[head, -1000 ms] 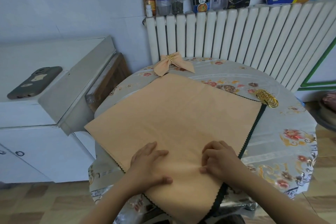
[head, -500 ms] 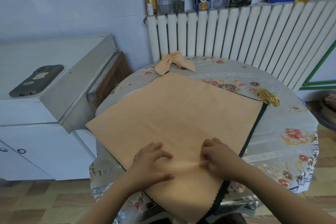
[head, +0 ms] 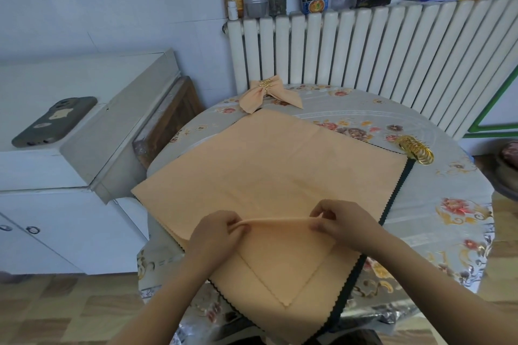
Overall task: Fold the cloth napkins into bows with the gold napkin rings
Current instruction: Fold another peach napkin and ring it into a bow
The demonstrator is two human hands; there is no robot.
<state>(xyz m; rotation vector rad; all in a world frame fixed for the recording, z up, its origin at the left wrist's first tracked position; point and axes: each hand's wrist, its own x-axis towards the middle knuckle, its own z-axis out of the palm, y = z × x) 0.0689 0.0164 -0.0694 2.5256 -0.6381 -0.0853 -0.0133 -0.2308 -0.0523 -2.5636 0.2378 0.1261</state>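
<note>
Peach napkin (head: 280,176), gold napkin rings (head: 416,148), floral grey tablecloth (head: 437,199), white radiator (head: 392,50).

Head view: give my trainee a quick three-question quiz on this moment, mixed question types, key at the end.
1. True or false: both hands pinch a raised ridge of the top napkin.
2. Where do the spare gold rings lie?
A. on the radiator
B. on the table, by the napkin's right corner
C. on the white cabinet
3. Fill in: the finished bow lies at the table's ____ edge, nearest the radiator.

Key:
1. True: left hand and right hand each pinch the fold.
2. B
3. far
</note>
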